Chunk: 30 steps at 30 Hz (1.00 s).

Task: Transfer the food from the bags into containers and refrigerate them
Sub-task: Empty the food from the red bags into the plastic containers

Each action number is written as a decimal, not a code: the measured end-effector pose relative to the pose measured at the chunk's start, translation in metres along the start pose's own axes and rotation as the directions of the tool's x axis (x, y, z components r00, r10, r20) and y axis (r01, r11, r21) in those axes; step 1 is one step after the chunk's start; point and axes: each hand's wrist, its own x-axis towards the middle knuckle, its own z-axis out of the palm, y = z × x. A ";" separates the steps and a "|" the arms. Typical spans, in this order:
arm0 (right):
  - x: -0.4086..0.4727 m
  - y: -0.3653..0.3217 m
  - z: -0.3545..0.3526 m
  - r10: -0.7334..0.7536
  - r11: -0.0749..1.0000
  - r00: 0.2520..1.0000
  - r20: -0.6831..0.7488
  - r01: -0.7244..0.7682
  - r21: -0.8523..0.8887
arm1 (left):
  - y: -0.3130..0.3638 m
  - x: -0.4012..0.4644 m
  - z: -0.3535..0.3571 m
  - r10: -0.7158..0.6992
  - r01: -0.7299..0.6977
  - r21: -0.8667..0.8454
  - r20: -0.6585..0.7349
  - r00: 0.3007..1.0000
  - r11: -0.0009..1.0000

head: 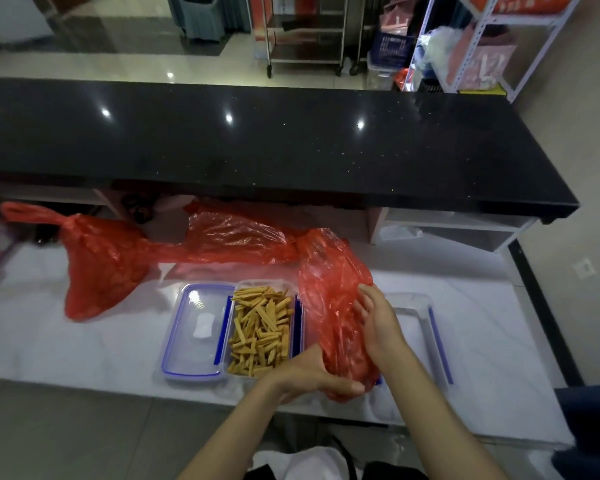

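Both hands hold 1 red bag [333,306] over the white table [66,341]. The left hand [312,374] cups the bag's lower end from beneath, fingers curled round the plastic. The right hand [378,320] lies against the bag's right side, fingers fairly straight and pressed to the film. The bag stands crumpled and slightly tilted, its top reaching away from the hands; what is inside cannot be made out.

Just left of the hands sits an open clear container [293,289] filled with yellow-brown sticks [260,327] of food, piled loosely in all directions. Touching its left side lies a clear lid [191,341] with a blue rim, flat on the table. Right of the hands, partly hidden by the bag and the right forearm, is another clear container [426,317] with a blue clip along its far side; its contents cannot be told.

Beyond the hands lies a second bag [236,237], flattened and crinkled. Further left a third bag [101,265], knotted at the top, bulges with something unseen.
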 end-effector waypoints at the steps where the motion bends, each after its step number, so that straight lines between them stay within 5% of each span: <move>1: -0.002 0.001 0.001 -0.007 1.000 1.000 -0.026 0.007 0.011 | 0.000 0.001 0.004 0.034 -0.033 0.083 -0.014 0.999 0.996; 4: -0.004 0.005 0.002 -0.004 0.997 0.998 -0.064 0.009 0.077 | -0.005 0.009 0.017 0.144 -0.108 0.267 -0.119 0.982 0.958; 7: -0.008 0.008 -0.006 -0.075 0.995 0.995 -0.059 0.078 0.062 | -0.010 0.013 0.023 0.154 -0.088 0.276 -0.226 0.962 0.957; 12: -0.015 -0.001 -0.046 -0.171 0.935 0.985 -0.001 0.162 -0.316 | -0.012 0.011 0.022 0.137 -0.075 0.201 -0.316 0.939 0.977; 17: -0.034 0.008 -0.088 0.037 0.752 0.981 0.189 0.097 -0.652 | -0.014 0.014 0.022 0.117 -0.069 0.143 -0.367 0.923 0.987; 21: -0.041 0.016 -0.107 -0.006 0.763 0.959 0.282 0.187 -0.619 | -0.012 0.018 0.024 0.079 -0.075 0.028 -0.471 0.879 0.997; 26: -0.027 0.022 -0.097 -0.279 0.728 0.948 0.153 0.312 -0.611 | 0.000 0.012 0.029 -0.021 -0.088 -0.185 -0.521 0.854 0.979; 30: -0.023 0.018 -0.084 -0.353 0.792 0.933 0.075 0.340 -0.507 | 0.011 0.003 0.027 -0.084 -0.075 -0.296 -0.490 0.868 0.952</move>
